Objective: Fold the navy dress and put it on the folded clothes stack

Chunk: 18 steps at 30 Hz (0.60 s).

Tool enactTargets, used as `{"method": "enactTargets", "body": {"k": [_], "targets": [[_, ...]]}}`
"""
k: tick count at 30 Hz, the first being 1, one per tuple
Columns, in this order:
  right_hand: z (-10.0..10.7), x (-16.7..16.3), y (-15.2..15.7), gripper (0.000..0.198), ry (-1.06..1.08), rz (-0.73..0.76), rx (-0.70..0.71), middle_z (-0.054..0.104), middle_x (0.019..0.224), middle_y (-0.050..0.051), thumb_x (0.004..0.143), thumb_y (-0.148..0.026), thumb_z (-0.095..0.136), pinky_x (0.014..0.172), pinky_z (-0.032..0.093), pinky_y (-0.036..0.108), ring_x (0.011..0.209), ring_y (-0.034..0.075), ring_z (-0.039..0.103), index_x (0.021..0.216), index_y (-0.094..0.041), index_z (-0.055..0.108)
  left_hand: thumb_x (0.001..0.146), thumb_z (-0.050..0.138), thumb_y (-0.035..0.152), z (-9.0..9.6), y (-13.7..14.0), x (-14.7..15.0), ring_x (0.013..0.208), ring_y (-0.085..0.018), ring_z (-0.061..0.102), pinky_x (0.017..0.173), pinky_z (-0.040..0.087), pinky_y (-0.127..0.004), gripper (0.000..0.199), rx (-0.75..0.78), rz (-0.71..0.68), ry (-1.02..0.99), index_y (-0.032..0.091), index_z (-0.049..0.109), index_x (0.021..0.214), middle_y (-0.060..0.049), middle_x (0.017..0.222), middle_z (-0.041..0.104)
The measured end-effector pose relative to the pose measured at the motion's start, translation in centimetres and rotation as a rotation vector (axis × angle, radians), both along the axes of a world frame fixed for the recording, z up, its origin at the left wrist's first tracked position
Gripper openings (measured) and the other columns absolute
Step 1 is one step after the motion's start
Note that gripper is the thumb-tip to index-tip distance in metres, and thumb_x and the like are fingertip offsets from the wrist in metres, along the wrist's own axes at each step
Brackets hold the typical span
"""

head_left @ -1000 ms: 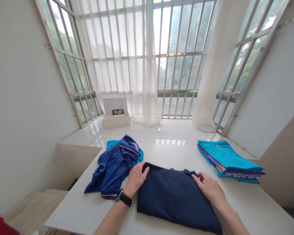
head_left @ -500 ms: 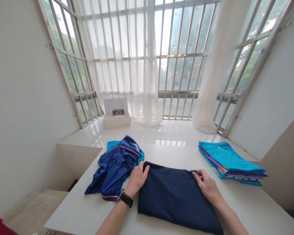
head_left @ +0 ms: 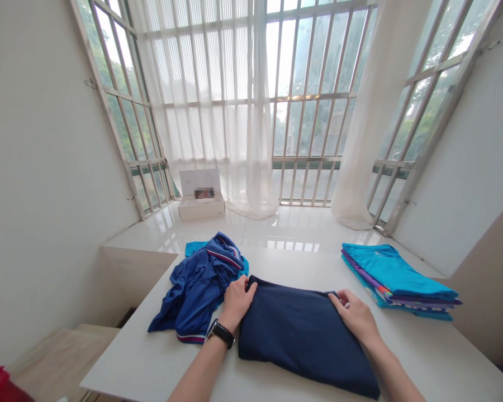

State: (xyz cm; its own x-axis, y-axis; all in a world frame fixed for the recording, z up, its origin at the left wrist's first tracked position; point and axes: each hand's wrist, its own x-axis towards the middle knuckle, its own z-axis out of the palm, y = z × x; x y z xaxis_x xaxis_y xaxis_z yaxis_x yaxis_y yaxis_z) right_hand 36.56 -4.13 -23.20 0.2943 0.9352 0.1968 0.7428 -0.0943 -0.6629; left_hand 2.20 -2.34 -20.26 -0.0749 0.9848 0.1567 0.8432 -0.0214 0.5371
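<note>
A folded dark navy garment [head_left: 302, 335] lies in front of me as a rough rectangle; its exact kind does not show. My left hand [head_left: 237, 301], with a black watch on the wrist, pinches its far left corner. At the far right corner my right hand [head_left: 355, 314] grips the cloth between thumb and fingers. Just left of my left hand is a crumpled blue shirt [head_left: 197, 287] with red and white striped trim, partly over a bright blue cloth [head_left: 194, 248].
On the right of the white table [head_left: 151, 365] sits a stack of folded clothes [head_left: 396, 273], bright blue on top. An opened white box [head_left: 201, 206] stands on the window ledge. A red object [head_left: 2, 385] shows at the lower left, beside the table.
The near edge of the navy garment has risen slightly, while both hands keep their hold on its far corners. The whole view has shifted a little.
</note>
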Motion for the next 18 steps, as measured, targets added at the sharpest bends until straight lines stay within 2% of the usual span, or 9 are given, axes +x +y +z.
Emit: {"method": "enactTargets", "body": {"k": [6, 13, 18], "targets": [[0.02, 0.00, -0.02, 0.047, 0.004, -0.073, 0.037, 0.067, 0.071, 0.006, 0.067, -0.071, 0.053, 0.070, 0.045, 0.036, 0.072, 0.026, 0.065, 0.072, -0.025, 0.059, 0.094, 0.058, 0.035, 0.18, -0.47, 0.08, 0.081, -0.019, 0.067, 0.066, 0.039, -0.025, 0.016, 0.044, -0.023, -0.029, 0.020, 0.063, 0.088, -0.004, 0.091, 0.070], [0.09, -0.41, -0.25, 0.045, 0.035, 0.005, 0.057, 0.069, 0.072, 0.004, 0.071, -0.068, 0.054, 0.069, 0.046, 0.035, 0.067, 0.024, 0.064, 0.076, -0.025, 0.067, 0.094, 0.058, 0.035, 0.12, -0.57, 0.19, 0.085, -0.020, 0.070, 0.068, 0.043, -0.025, 0.015, 0.032, -0.052, -0.082, 0.021, 0.062, 0.096, -0.005, 0.093, 0.073], [0.24, -0.62, -0.78, 0.044, 0.075, 0.036, 0.104, 0.073, 0.081, 0.004, 0.076, -0.067, 0.053, 0.072, 0.048, 0.034, 0.072, 0.023, 0.066, 0.082, -0.025, 0.066, 0.095, 0.057, 0.031, 0.12, -0.56, 0.17, 0.087, -0.018, 0.070, 0.073, 0.045, -0.024, 0.011, 0.054, -0.080, -0.134, 0.021, 0.061, 0.098, -0.005, 0.095, 0.073]]}}
